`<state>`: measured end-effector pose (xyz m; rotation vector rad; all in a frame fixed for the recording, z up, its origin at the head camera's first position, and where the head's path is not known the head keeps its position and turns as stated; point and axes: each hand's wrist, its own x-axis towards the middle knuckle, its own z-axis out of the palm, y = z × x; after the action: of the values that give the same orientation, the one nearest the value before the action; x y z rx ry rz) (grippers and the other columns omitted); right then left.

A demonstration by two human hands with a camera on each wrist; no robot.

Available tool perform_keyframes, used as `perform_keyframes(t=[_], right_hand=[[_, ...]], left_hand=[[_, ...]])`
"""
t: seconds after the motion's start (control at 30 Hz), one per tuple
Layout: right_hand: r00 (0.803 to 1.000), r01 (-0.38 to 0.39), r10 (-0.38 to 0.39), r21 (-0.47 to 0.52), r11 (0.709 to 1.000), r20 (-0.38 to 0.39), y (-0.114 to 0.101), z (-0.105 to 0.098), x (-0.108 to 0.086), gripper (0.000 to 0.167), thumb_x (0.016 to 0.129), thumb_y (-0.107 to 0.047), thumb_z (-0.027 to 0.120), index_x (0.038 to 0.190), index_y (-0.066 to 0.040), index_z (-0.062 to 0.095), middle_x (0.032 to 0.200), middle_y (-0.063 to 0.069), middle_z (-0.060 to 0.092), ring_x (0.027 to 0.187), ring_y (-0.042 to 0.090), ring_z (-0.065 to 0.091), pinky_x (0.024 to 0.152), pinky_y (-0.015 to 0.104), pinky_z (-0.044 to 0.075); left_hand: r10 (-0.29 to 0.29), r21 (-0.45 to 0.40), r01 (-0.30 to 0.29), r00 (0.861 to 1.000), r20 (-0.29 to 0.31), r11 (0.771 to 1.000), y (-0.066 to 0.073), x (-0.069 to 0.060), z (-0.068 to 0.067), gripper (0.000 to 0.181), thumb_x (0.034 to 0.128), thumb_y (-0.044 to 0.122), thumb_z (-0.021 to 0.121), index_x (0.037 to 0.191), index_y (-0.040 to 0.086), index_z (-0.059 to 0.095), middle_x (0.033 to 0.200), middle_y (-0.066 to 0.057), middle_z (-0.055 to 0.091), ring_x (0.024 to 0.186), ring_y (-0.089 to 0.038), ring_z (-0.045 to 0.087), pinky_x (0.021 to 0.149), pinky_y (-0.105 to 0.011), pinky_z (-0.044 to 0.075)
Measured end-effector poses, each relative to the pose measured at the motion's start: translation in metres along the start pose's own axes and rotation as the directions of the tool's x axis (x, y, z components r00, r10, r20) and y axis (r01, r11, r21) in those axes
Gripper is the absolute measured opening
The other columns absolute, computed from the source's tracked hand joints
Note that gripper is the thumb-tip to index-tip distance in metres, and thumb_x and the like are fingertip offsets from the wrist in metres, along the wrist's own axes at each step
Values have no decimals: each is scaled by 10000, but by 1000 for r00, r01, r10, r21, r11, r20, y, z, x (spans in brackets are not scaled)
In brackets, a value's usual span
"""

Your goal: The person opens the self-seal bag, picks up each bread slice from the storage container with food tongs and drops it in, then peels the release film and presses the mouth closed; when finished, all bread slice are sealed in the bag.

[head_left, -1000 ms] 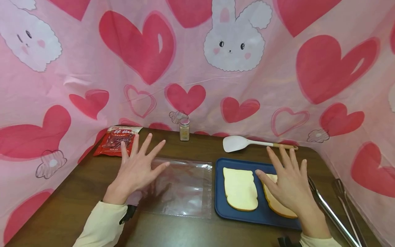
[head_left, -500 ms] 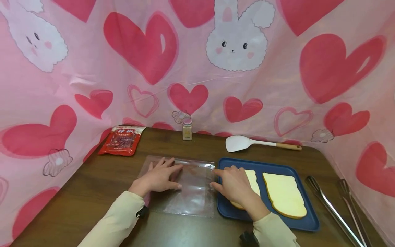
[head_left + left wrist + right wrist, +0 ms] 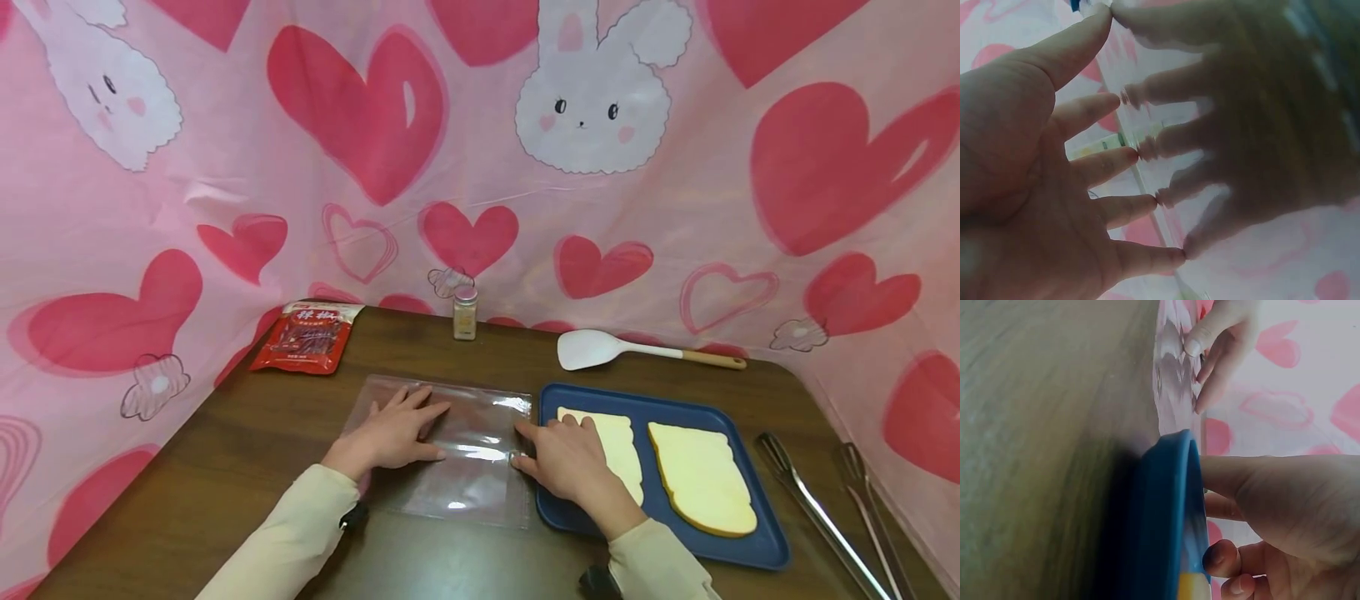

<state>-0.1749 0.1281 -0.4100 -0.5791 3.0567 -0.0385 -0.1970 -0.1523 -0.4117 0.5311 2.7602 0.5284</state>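
A clear flat plastic bag [image 3: 480, 492] lies on the wooden table. My left hand [image 3: 390, 433] rests on its left part with fingers spread; in the left wrist view the left hand's straight fingertips touch a shiny surface that mirrors them. At the bag's right edge are the thumb and index finger of my right hand [image 3: 566, 458], with a gap visible between them. The right hand's other fingers are curled above a bread slice [image 3: 618, 442] on the blue tray [image 3: 551, 508]. Whether the bag's edge is pinched is unclear; the tray rim hides part of the right hand in the right wrist view.
A second bread slice [image 3: 703, 479] lies on the tray. Metal tongs [image 3: 813, 508] and another metal utensil [image 3: 873, 517] lie to the right. Behind are a white spatula [image 3: 592, 350], a small seasoning jar [image 3: 465, 315] and a red food packet [image 3: 307, 337]. Patterned cloth walls surround the table.
Both hands have come down from above the table and moved inward, the left onto the bag, the right to its right edge. Glare on the bag has shifted in the last half second.
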Motion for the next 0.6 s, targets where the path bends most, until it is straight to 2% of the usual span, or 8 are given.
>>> perform_keyframes(t=[0.17, 0.33, 0.5, 0.6], right_hand=[[1000, -10, 10, 13, 1000, -4, 1, 1, 0, 495, 922, -516, 772, 1343, -259, 728, 970, 55, 755, 848, 278, 597, 750, 449, 429], [1000, -18, 18, 31, 999, 4, 2, 1, 1, 503, 915, -507, 783, 1347, -255, 729, 956, 47, 753, 829, 260, 584, 744, 440, 431], [1000, -18, 18, 33, 999, -9, 3, 3, 1, 499, 913, -501, 786, 1346, -259, 730, 944, 41, 750, 824, 256, 591, 735, 440, 431], [1000, -21, 21, 38, 999, -10, 3, 3, 1, 497, 909, -501, 790, 1340, -258, 736, 945, 42, 753, 824, 256, 594, 736, 438, 433]], left_hand=[[11, 27, -11, 1000, -10, 1000, 0, 0, 0, 684, 986, 460, 725, 1586, 217, 504, 1727, -173, 309, 1584, -535, 224, 1126, -883, 187], [28, 55, -25, 998, -53, 998, 1, 1, 0, 559, 1009, 372, 715, 1530, 224, 581, 1681, -190, 393, 1549, -526, 320, 1110, -872, 251], [114, 118, -100, 986, -122, 988, 0, 2, 1, 440, 1008, 288, 727, 1438, 206, 676, 1584, -227, 518, 1460, -468, 490, 1146, -731, 391], [149, 124, -131, 978, -145, 984, -1, 3, 1, 431, 996, 260, 743, 1420, 199, 691, 1530, -222, 576, 1419, -446, 543, 1143, -666, 436]])
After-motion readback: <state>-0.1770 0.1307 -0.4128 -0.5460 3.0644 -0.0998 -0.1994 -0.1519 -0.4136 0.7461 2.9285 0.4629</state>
